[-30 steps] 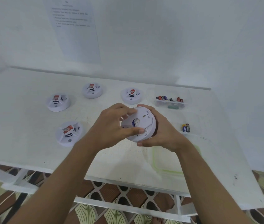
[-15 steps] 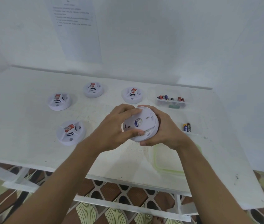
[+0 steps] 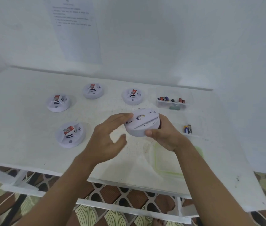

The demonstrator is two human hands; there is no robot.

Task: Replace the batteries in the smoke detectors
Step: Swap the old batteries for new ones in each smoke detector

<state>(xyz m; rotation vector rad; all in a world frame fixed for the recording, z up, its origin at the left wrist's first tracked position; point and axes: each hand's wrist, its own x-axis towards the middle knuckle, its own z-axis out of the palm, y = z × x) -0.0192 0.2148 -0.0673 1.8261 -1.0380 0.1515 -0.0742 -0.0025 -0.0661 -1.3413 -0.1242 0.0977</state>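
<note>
My right hand [image 3: 164,137] grips a round white smoke detector [image 3: 142,123] above the table, its back face up and tilted toward me. My left hand [image 3: 109,137] is beside it with fingers spread and relaxed; its fingertips touch the detector's left rim, and the hand looks blurred. Several other smoke detectors lie on the white table [image 3: 23,128] with red-labelled batteries showing: front left [image 3: 71,134], far left [image 3: 58,103], back middle [image 3: 93,91] and back right [image 3: 133,96].
A clear tub [image 3: 172,100] with several loose batteries stands at the back right. Two batteries [image 3: 188,129] lie in a clear tray to the right of my hands. A green-rimmed lid [image 3: 161,167] lies near the front edge. A printed sheet [image 3: 75,28] hangs on the wall.
My left hand has let go of the detector and opened, pulling back to its left rim. My right hand has tipped the detector flatter and moved it slightly away from me.
</note>
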